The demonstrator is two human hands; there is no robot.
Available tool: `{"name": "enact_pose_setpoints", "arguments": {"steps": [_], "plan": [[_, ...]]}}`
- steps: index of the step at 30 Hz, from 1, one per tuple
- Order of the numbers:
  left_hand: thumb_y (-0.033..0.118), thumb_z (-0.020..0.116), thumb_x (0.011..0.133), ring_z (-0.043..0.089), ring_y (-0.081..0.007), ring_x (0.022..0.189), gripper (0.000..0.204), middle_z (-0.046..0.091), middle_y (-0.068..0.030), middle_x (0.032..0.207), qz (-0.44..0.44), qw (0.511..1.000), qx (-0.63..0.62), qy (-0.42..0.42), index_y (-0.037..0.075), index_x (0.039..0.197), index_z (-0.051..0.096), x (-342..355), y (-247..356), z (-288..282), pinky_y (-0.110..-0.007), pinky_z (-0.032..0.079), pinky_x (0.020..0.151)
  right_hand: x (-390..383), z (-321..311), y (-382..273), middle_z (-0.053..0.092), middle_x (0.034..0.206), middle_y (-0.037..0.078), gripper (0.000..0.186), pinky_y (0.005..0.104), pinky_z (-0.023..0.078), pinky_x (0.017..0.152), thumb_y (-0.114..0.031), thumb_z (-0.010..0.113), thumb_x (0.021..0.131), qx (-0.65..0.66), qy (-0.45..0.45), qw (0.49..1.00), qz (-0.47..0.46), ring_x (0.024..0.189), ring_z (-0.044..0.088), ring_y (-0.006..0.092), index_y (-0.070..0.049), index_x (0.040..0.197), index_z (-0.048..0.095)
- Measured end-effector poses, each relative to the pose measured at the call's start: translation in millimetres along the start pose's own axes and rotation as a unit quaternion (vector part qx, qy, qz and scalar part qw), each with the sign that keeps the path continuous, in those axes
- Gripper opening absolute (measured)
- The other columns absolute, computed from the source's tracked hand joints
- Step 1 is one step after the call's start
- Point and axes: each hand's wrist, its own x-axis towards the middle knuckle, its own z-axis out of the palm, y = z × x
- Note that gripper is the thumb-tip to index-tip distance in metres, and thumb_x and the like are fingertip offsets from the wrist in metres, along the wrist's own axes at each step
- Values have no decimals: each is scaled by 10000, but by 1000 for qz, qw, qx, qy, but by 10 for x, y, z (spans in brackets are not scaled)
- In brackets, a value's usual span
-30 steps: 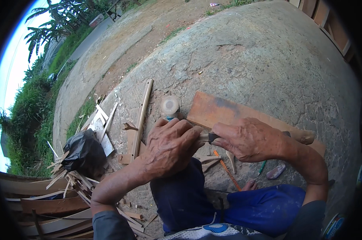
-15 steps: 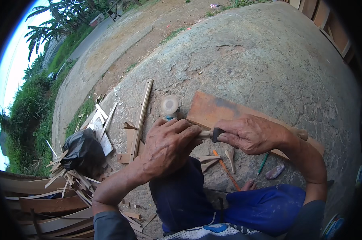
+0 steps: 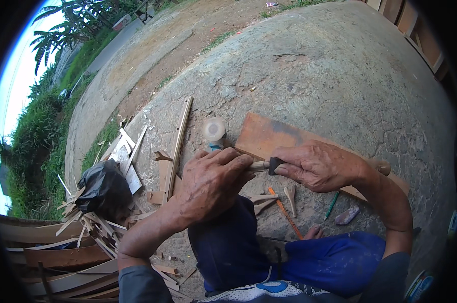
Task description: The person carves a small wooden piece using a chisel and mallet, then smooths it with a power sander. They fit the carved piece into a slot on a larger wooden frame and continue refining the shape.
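My left hand [image 3: 213, 182] is closed around a pale wooden piece [image 3: 258, 166] above my left knee. My right hand [image 3: 314, 166] pinches a small black object [image 3: 276, 166] at that piece's right end; whether it is a blade or a block I cannot tell. Behind them lies a wide reddish board [image 3: 269, 131], with a round pale wooden object [image 3: 214, 129] upright at its left. Below my hands on the concrete are forked wooden pieces [image 3: 290, 199], an orange toothed strip [image 3: 284, 209], a green pencil [image 3: 331, 206] and a purplish stone [image 3: 347, 215].
Left lie a long wooden rail [image 3: 178, 141], scrap slats [image 3: 133, 179] and a black plastic bag [image 3: 101, 187]. Curved timber [image 3: 66, 257] is stacked at the lower left. Wooden panels [image 3: 405, 25] stand at the upper right. A road and plants are beyond the concrete [image 3: 339, 76].
My right hand, pinching the black object, has moved a little upward since a second ago. My left hand has shifted slightly up too, still around the pale piece.
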Motion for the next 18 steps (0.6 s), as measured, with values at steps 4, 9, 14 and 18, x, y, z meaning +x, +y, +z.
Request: {"name": "enact_pose_setpoints", "arguments": {"steps": [4,9,14,18], "plan": [[200,736,860,654,-280,812,254,660,-53,931,8,1000,4,11,137,1103,701,19,-12,13,-412,481,703,-1,9,-3,613,754,139,235,443,482,697,-275,558,1054,-9,2,1000,14,725,634,334,-62,1119,634],[201,752,839,656,-268,817,278,656,-48,923,22,1000,15,9,136,1104,702,15,2,-6,-404,474,697,33,-36,-151,662,928,201,295,505,495,840,-315,499,1069,-23,-54,996,60,942,644,420,-38,1098,597],[197,755,835,650,-259,818,280,650,-44,918,20,999,2,34,137,1103,701,26,2,15,-401,465,692,15,-22,-56,636,786,140,231,443,492,704,-270,562,1053,-25,12,1000,0,741,633,341,-57,1097,638],[191,752,841,648,-254,817,267,650,-42,919,21,999,7,33,132,1096,698,34,14,14,-401,460,690,-27,-6,-22,638,798,150,241,441,498,718,-273,553,1056,-16,24,1000,-11,754,638,344,-54,1108,638]]}}
